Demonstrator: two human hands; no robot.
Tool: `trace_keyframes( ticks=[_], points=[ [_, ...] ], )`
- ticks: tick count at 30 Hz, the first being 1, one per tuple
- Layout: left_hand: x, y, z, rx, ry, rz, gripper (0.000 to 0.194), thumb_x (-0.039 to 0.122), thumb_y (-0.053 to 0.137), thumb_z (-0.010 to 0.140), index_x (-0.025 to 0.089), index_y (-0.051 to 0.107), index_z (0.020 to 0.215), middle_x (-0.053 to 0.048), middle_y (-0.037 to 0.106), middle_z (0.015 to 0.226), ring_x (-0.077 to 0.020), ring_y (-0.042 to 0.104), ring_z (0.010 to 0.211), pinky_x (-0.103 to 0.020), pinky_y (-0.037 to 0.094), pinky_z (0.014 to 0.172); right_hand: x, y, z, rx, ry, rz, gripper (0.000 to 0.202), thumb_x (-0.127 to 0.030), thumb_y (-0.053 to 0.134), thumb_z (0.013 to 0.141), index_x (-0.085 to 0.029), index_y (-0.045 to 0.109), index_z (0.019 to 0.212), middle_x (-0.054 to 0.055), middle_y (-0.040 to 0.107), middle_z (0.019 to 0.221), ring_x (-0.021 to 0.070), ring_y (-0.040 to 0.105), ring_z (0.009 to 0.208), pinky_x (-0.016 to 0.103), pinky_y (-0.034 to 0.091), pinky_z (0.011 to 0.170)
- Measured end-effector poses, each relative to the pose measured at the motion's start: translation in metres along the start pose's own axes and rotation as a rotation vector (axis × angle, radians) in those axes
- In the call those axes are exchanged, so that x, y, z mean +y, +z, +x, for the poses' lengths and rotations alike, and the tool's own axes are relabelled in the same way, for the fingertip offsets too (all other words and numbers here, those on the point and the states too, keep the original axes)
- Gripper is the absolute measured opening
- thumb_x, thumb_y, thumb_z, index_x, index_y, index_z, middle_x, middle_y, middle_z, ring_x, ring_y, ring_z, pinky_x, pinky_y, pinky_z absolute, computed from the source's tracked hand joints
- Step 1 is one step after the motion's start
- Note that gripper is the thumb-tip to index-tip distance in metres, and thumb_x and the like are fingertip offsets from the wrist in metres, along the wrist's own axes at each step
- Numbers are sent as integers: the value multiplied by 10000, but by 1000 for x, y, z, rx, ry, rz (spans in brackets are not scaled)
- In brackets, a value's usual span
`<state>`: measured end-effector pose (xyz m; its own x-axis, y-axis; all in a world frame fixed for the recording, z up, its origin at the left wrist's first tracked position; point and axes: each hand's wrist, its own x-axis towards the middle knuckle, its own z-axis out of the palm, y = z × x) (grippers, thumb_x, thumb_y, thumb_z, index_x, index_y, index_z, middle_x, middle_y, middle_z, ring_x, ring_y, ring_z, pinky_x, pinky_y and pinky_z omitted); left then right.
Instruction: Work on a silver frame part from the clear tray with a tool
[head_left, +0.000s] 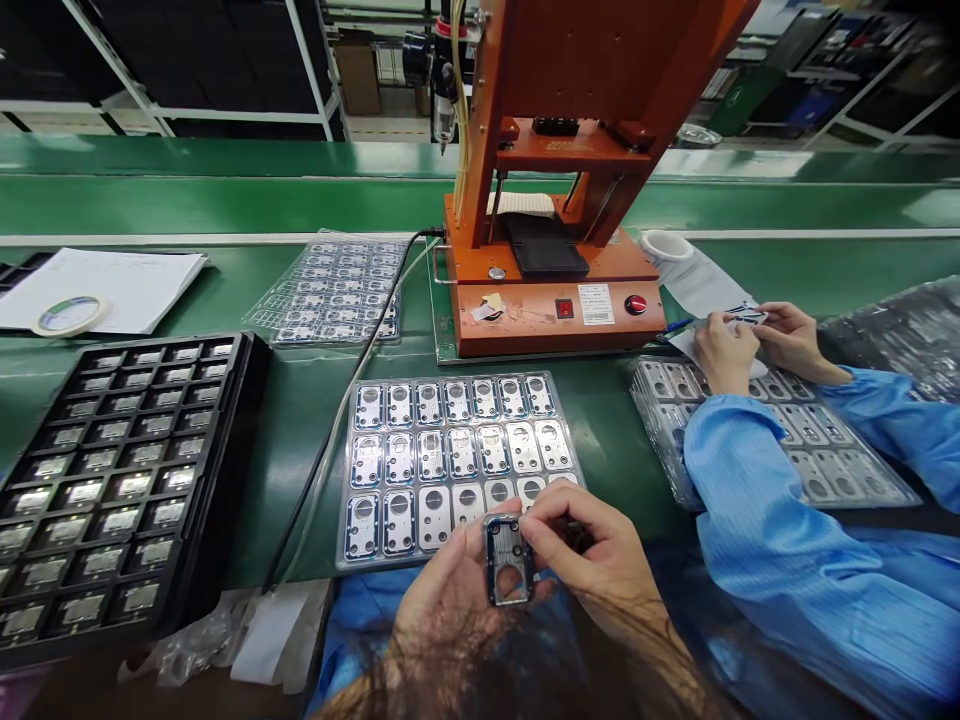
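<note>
Both hands, left hand and right hand, are pinching a small metal frame by fingertips; it could slip onto the clear parts tray.

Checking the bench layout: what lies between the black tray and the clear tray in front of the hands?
A black cable runs across bare green bench between the black tray and clear tray, head view.

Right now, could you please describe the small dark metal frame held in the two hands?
The small dark metal frame is a glossy rounded rectangle with a round hole near its lower end. It stands upright, pinched between the left hand and right hand, just in front of the clear plastic tray of similar parts.
</note>
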<state>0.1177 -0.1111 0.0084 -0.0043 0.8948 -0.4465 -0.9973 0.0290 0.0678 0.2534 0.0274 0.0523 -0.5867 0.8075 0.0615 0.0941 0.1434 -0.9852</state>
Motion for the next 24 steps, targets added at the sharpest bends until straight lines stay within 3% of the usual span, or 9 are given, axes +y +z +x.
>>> trace_keyframes(
  ticks=[2, 4, 7, 9, 11, 15, 17, 20, 24],
  points=[
    [3, 7, -7, 24, 0, 24, 1043, 373, -56, 1183, 107, 894, 1519, -98, 887, 1228, -164, 911, 1200, -295, 653, 996, 2, 2, -1, 19, 1, -10, 354, -501, 913, 1164, -293, 875, 880, 18, 741, 829, 112, 648, 659, 286, 442, 595],
    [5, 15, -12, 15, 26, 63, 934, 411, 67, 1239, 144, 928, 1485, -89, 915, 1251, -194, 921, 1211, -371, 676, 1111, 5, 4, -1, 34, -4, -16, 399, -560, 932, 1138, -282, 874, 859, 7, 733, 818, 122, 613, 639, 280, 444, 586],
    [7, 24, -14, -44, 27, 95, 474, 577, 726, 1201, 255, 1007, 1406, -133, 940, 1422, -244, 913, 1249, -417, 695, 1233, 9, 6, -1, 38, -13, -25, 425, -596, 930, 1134, -278, 884, 856, 2, 741, 826, 133, 593, 634, 272, 465, 590],
    [10, 27, -14, -65, -5, 104, 457, 569, 1040, 1027, 303, 1025, 1397, -159, 920, 1497, -265, 889, 1257, -434, 703, 1278, 10, 6, -1, 38, -16, -37, 420, -593, 928, 1133, -278, 890, 857, 3, 744, 831, 141, 592, 639, 271, 473, 598],
    [12, 27, -14, -67, -27, 113, 530, 605, 1093, 985, 315, 1019, 1423, -145, 913, 1509, -257, 878, 1244, -428, 693, 1298, 11, 5, 0, 38, -24, -51, 411, -586, 925, 1133, -279, 895, 861, 4, 741, 829, 149, 592, 647, 271, 479, 602],
    [10, 25, -13, -59, -2, 123, 490, 605, 1042, 1023, 314, 1019, 1416, -148, 921, 1508, -246, 898, 1247, -389, 700, 1246, 11, 5, 0, 44, -59, -65, 393, -562, 909, 1148, -282, 900, 873, 1, 738, 825, 145, 592, 647, 260, 480, 601],
    [5, 25, -12, -25, 38, 142, 427, 578, 767, 1173, 310, 1017, 1392, -120, 943, 1448, -269, 913, 1336, -410, 697, 1206, 10, 5, 0, 47, -62, -64, 375, -545, 919, 1144, -287, 899, 872, -4, 740, 826, 141, 590, 645, 255, 479, 602],
    [0, 24, -10, 52, 50, 130, 809, 403, 202, 1236, 252, 979, 1401, -71, 934, 1253, -240, 902, 1371, -341, 666, 1014, 9, 5, 1, 46, -58, -58, 358, -524, 922, 1144, -291, 895, 874, -4, 751, 837, 140, 597, 644, 255, 483, 599],
    [-1, 23, -7, -13, 29, 99, 1019, 392, -17, 1190, 192, 952, 1435, -122, 884, 1256, -161, 910, 967, -211, 523, 714, 8, 5, -1, 47, -75, -70, 344, -496, 908, 1156, -296, 889, 877, -8, 754, 840, 143, 655, 672, 235, 522, 612]
  ],
)
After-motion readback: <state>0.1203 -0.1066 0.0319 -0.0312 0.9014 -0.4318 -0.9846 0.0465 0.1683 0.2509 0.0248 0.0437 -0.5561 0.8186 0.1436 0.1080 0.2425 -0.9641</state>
